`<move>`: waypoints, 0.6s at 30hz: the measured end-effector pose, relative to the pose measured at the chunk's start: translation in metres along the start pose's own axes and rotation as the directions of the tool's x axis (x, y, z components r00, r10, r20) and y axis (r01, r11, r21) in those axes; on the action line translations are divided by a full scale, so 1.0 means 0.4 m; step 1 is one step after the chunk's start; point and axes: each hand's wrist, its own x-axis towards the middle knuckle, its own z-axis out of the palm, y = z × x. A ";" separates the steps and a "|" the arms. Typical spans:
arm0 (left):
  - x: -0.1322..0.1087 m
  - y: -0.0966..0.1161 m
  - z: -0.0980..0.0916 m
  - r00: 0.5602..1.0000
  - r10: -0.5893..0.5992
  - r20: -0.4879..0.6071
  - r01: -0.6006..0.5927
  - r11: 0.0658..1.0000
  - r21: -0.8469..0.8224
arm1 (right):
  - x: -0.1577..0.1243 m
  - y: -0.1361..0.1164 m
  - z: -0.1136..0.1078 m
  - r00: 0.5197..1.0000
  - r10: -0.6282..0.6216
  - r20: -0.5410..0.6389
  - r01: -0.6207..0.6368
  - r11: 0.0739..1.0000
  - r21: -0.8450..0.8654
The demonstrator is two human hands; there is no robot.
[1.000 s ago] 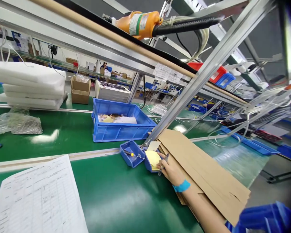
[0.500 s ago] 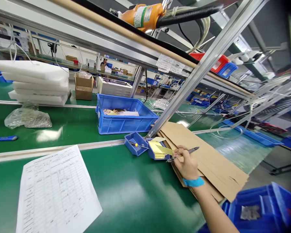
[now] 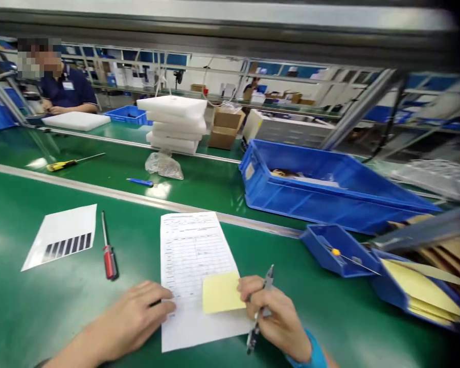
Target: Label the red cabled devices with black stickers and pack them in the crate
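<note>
A printed form [image 3: 187,255] lies on the green bench in front of me. My left hand [image 3: 138,317] rests at its left edge, fingers stretched out and touching the paper, holding nothing. Between the fingertips of my right hand [image 3: 276,317] is a yellow paper slip [image 3: 222,292], held over the form's lower right part. The same hand also grips a pen [image 3: 268,278], which slants across the fingers. A red-handled screwdriver [image 3: 109,260] and a white sheet with dark bars [image 3: 63,240] lie left of the form.
Small blue bins stand at right, one with a screwdriver [image 3: 341,254], another with yellow slips [image 3: 421,291]. Behind them is a large blue crate [image 3: 314,204]. White foam blocks [image 3: 174,122], a plastic bag [image 3: 164,164] and a blue-handled tool [image 3: 141,182] are farther back. A co-worker [image 3: 67,87] sits far left.
My right hand has moved left from the slip bin to the form, carrying a yellow slip and the pen. My left hand has come into view. The camera has turned left.
</note>
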 end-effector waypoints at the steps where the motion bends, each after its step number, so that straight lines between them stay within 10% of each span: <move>1: 0.005 0.009 0.004 1.000 -0.006 0.011 0.006 1.000 -0.013 | 0.003 0.006 0.021 0.998 -0.020 0.062 0.019 1.000 0.011; 5: 0.018 0.018 -0.005 0.975 -0.181 -0.126 0.160 0.974 -0.160 | 0.023 0.005 0.049 0.972 0.236 -0.013 -0.233 0.966 0.114; 10: 0.032 0.021 0.001 0.953 -0.216 -0.213 0.171 0.962 -0.213 | 0.056 0.038 0.048 0.817 0.577 0.019 -0.568 0.798 0.202; 14: 0.029 0.033 0.025 0.983 -0.113 -0.143 0.108 0.993 -0.043 | 0.108 0.011 0.042 0.796 0.603 -0.045 -0.601 0.797 0.054; 18: 0.007 0.032 0.040 0.998 -0.043 -0.044 0.045 0.998 0.049 | 0.170 -0.160 0.023 0.817 0.575 -0.040 -0.444 0.673 0.592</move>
